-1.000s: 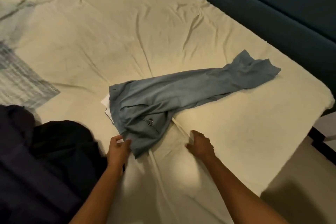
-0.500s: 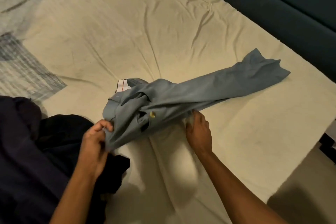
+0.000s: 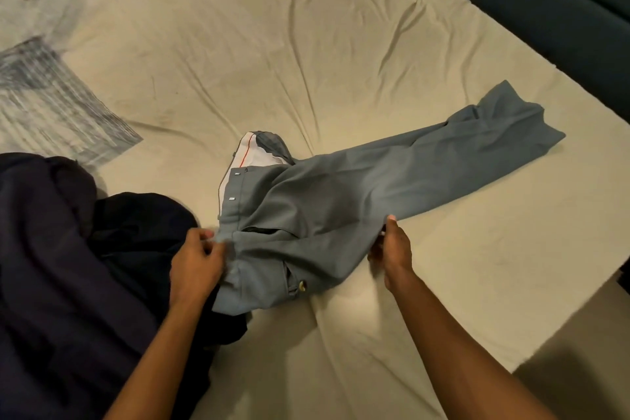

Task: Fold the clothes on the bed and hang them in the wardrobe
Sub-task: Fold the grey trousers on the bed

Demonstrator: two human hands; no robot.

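Left hand: at the near left, fingers curled, pinching the waistband edge of the grey-blue trousers.
Right hand: at the near right, fingers curled under the lower edge of the trousers, thumb on top, gripping the cloth near the crotch seam.
Trousers, near part: waist end lifted a little between both hands, hanging down to the bed sheet; a round button visible at the low edge, a dark pocket slit just above the left hand.
Trousers, middle part: waistband turned open, showing the white lining with a thin red line and two small metal hooks.
Trousers, far part: legs lying together, flat on the sheet, stretched toward the far right, hems near the right edge of the bed.
Dark clothes: a heap of navy and black cloth at the left, touching the waist end of the trousers, partly under the left forearm.
Bed sheet: cream colour, wrinkled, with a grey striped patch at the far left.
Headboard: dark teal, padded, along the far right side of the bed.
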